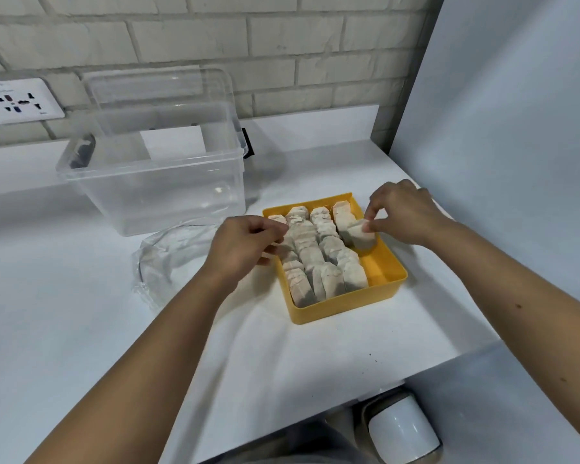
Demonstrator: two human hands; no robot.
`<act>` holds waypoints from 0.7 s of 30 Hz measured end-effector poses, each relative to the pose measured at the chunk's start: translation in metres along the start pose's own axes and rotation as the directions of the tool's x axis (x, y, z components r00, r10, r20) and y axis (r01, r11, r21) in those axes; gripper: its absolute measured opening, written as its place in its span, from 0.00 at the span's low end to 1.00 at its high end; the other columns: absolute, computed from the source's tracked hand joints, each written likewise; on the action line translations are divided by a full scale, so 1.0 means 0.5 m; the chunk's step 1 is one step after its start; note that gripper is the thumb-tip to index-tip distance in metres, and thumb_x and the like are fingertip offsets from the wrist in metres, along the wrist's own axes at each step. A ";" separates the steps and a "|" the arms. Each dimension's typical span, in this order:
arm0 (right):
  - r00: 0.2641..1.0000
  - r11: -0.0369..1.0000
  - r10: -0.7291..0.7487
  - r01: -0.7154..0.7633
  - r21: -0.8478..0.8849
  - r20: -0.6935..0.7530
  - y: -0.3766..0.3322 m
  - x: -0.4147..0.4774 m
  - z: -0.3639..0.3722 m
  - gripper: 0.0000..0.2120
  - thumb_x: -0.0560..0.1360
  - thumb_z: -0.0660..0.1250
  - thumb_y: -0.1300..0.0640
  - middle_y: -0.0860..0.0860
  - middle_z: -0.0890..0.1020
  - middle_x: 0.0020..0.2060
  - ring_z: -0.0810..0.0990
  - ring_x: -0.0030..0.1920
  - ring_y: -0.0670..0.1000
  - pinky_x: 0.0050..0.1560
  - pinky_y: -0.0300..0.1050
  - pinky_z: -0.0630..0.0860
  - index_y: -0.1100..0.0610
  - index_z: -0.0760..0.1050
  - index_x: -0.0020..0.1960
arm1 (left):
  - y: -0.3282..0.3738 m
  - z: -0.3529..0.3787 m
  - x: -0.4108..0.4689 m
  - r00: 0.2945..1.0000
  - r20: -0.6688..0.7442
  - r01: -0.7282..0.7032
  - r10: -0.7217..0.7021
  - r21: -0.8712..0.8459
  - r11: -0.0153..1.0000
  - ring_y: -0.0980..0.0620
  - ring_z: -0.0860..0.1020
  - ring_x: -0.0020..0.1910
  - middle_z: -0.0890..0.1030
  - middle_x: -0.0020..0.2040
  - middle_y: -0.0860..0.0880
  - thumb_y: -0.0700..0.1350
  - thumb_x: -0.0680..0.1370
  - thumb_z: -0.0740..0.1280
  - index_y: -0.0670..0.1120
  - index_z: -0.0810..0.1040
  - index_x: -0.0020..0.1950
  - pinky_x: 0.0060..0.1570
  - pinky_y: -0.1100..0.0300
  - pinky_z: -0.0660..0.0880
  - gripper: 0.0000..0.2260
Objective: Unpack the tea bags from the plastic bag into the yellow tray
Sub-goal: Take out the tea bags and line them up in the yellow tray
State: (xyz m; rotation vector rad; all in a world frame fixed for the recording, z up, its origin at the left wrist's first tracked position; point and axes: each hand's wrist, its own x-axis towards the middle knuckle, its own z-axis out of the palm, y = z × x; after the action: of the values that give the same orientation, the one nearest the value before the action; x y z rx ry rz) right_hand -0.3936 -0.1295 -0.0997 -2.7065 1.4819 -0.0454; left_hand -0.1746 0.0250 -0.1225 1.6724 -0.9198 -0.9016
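A tea bag [359, 234] is being pinched by right hand [406, 216] fingers [377, 226] above the tray [382, 272]; left hand [245, 249] fingers are being curled at its rim, grip unclear.

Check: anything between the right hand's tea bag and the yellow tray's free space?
Nothing visible. The right hand pinches the tea bag over the yellow tray; bare floor along its right wall lies open.

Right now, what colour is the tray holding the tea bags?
Yellow; the tray shows best in the head view.
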 end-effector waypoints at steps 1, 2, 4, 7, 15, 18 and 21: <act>0.999 1.000 0.010 -0.009 -0.027 0.036 0.004 0.005 0.017 0.09 0.73 0.72 0.45 0.50 0.74 0.67 0.66 0.68 0.56 0.62 0.54 0.65 0.48 0.82 0.50 | -0.006 -0.009 -0.004 1.000 -0.015 -0.004 0.004 -0.018 1.000 0.52 0.83 0.37 0.85 0.42 0.47 0.44 0.77 0.71 0.44 0.85 0.48 0.38 0.58 0.79 0.05; 0.998 0.999 0.013 -0.010 -0.047 0.062 0.006 0.010 0.030 0.10 0.73 0.71 0.45 0.50 0.71 0.71 0.63 0.72 0.56 0.66 0.55 0.63 0.48 0.83 0.51 | -0.012 -0.019 -0.007 0.999 -0.035 -0.010 0.009 -0.032 0.999 0.52 0.83 0.37 0.85 0.41 0.47 0.44 0.77 0.71 0.44 0.85 0.48 0.38 0.57 0.79 0.05; 0.998 0.996 0.005 0.001 -0.089 0.064 0.006 0.021 0.051 0.11 0.74 0.71 0.45 0.50 0.65 0.75 0.56 0.76 0.56 0.71 0.57 0.58 0.47 0.83 0.53 | -0.021 -0.039 -0.011 0.997 -0.078 -0.020 0.016 -0.050 0.999 0.51 0.83 0.38 0.85 0.42 0.47 0.45 0.77 0.72 0.45 0.85 0.48 0.39 0.56 0.79 0.05; 1.000 0.985 0.005 -0.004 -0.174 0.007 -0.003 0.040 0.069 0.09 0.74 0.70 0.45 0.51 0.62 0.76 0.52 0.78 0.56 0.73 0.57 0.52 0.47 0.83 0.51 | -0.031 -0.062 -0.015 0.993 -0.114 -0.006 -0.001 -0.061 0.998 0.51 0.83 0.40 0.85 0.42 0.47 0.46 0.76 0.72 0.45 0.85 0.49 0.40 0.55 0.79 0.06; 0.998 0.939 -0.002 -0.018 -0.344 -0.058 -0.028 0.056 0.094 0.12 0.73 0.69 0.48 0.52 0.67 0.73 0.55 0.77 0.56 0.74 0.59 0.49 0.48 0.82 0.55 | -0.048 -0.104 -0.014 0.978 -0.210 -0.015 0.014 -0.004 1.000 0.50 0.83 0.40 0.85 0.41 0.48 0.44 0.77 0.71 0.45 0.85 0.47 0.42 0.57 0.80 0.04; 0.996 0.941 -0.002 -0.030 -0.338 -0.094 -0.046 0.045 0.086 0.17 0.72 0.69 0.48 0.53 0.67 0.73 0.55 0.76 0.57 0.74 0.61 0.47 0.48 0.78 0.60 | -0.060 -0.137 -0.012 0.957 -0.286 -0.014 0.054 0.140 0.990 0.51 0.84 0.40 0.86 0.38 0.52 0.44 0.77 0.71 0.48 0.85 0.45 0.45 0.56 0.81 0.04; 0.964 0.993 -0.077 0.050 -0.112 -0.256 -0.105 0.017 0.069 0.15 0.72 0.70 0.47 0.50 0.73 0.67 0.64 0.71 0.55 0.69 0.56 0.55 0.47 0.78 0.58 | -0.072 -0.160 -0.011 0.959 -0.278 0.005 0.055 0.211 0.978 0.51 0.84 0.40 0.85 0.37 0.54 0.45 0.76 0.72 0.50 0.86 0.44 0.48 0.52 0.81 0.04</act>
State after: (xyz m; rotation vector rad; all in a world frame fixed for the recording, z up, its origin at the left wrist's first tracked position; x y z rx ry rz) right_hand -0.3429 -0.1071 -0.1306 -2.9258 1.4966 -0.3485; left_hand -0.1004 0.0699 -0.1375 1.9069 -0.8586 -0.5421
